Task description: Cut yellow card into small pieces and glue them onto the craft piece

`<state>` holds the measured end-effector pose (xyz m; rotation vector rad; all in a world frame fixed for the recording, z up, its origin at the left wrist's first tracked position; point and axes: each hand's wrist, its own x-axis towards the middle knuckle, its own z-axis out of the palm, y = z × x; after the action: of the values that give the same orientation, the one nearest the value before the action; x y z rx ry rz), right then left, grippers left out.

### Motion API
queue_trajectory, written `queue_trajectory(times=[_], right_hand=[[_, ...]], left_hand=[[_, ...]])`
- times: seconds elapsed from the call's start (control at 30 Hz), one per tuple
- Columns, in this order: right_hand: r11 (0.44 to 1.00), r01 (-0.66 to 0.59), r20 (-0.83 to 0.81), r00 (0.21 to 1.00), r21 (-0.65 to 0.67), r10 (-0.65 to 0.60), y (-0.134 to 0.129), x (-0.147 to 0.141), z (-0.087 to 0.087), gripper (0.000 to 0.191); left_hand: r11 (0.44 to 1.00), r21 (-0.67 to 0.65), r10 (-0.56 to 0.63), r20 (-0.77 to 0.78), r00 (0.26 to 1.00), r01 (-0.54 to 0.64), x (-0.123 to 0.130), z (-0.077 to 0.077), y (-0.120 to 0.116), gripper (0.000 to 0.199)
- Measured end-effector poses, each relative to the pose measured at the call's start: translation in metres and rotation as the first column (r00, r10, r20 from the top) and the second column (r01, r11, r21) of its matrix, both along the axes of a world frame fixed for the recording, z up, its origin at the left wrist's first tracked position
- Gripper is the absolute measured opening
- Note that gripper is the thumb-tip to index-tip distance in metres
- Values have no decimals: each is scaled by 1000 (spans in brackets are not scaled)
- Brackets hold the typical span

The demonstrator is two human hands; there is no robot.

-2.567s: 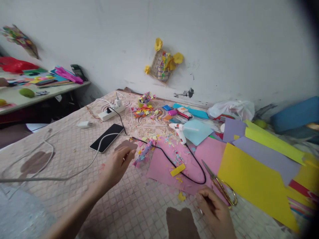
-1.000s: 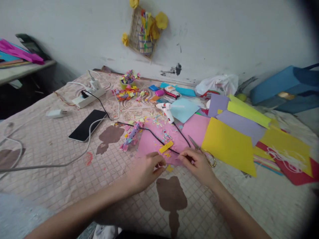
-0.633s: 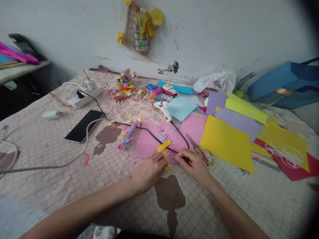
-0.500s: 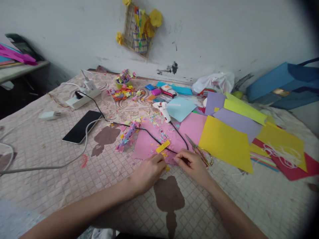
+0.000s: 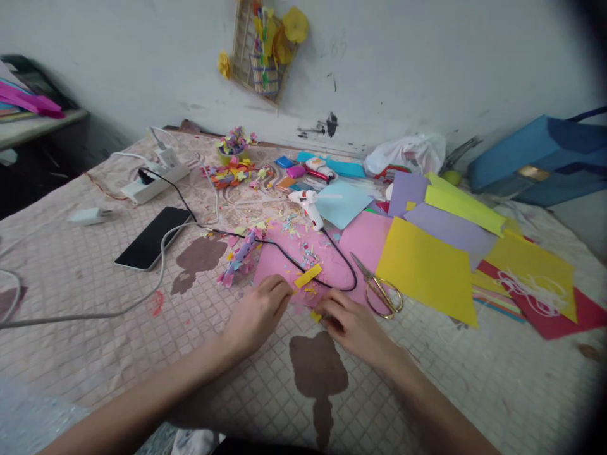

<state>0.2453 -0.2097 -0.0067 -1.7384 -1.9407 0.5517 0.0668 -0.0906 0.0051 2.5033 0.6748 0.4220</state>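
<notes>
At the near edge of a pink sheet (image 5: 275, 256), my left hand (image 5: 260, 309) has its fingers pressed together; whatever is between them is too small to make out. My right hand (image 5: 348, 319) is bent with its fingertips at a small yellow paper piece (image 5: 315, 315). A yellow strip (image 5: 308, 276) lies on the pink sheet among tiny paper scraps, just beyond both hands. The white glue gun (image 5: 308, 207) rests behind, its black cable looping toward my right hand. Gold-handled scissors (image 5: 382, 294) lie right of that hand.
A black phone (image 5: 154, 238), a white power strip (image 5: 154, 183) and grey cables lie at the left. The paper-flower stick (image 5: 239, 258) is left of the pink sheet. Yellow paper (image 5: 427, 268) and other coloured sheets spread at the right, before a blue bag (image 5: 535, 161).
My left hand has moved left, away from my right hand. My right hand has shifted slightly left and down to the yellow piece, uncovering more of the scissors and cable.
</notes>
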Motion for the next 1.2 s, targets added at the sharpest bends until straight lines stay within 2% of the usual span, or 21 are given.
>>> queue_trajectory(times=[0.1,0.2,0.27,0.33,0.4,0.47,0.53,0.63,0.77,0.87,1.07,1.13,1.2], right_hand=[[1000,11,-26,1000,13,-11,2,-2,-2,16],[995,102,-219,971,10,-97,7,-4,3,11],[985,171,-400,901,-31,-169,13,-4,8,7],[973,197,-556,799,-117,-228,20,-4,13,4],[959,181,-670,687,-216,-281,27,-5,16,6],[946,149,-740,592,-288,-318,34,-8,17,10],[942,122,-784,527,-313,-328,39,-11,15,13],[942,108,-814,477,-318,-330,43,-15,13,15],[940,111,-825,454,-322,-336,44,-18,16,17],[944,89,-833,450,-318,-323,46,-17,20,20],[940,89,-823,461,-330,-332,51,-21,19,16],[941,88,-810,488,-326,-326,53,-22,19,16],[949,85,-780,550,-304,-299,56,-21,20,16]], left_hand=[[991,96,90,-7,996,-89,-3,-2,13,20],[986,128,109,4,994,-108,-2,-4,22,18],[992,67,108,41,993,-111,1,-1,23,20],[991,-112,89,99,991,-78,4,5,22,23],[929,-369,49,154,987,11,8,10,18,21],[828,-556,39,194,980,77,12,14,15,19],[744,-662,75,217,973,90,15,14,14,19],[633,-770,136,210,968,78,17,12,15,17],[505,-859,183,200,963,82,15,13,18,18],[463,-881,185,207,961,100,14,16,19,18],[468,-876,194,225,955,112,13,17,22,20],[479,-872,217,235,948,107,12,18,24,20],[495,-863,230,241,943,100,10,19,26,20]])
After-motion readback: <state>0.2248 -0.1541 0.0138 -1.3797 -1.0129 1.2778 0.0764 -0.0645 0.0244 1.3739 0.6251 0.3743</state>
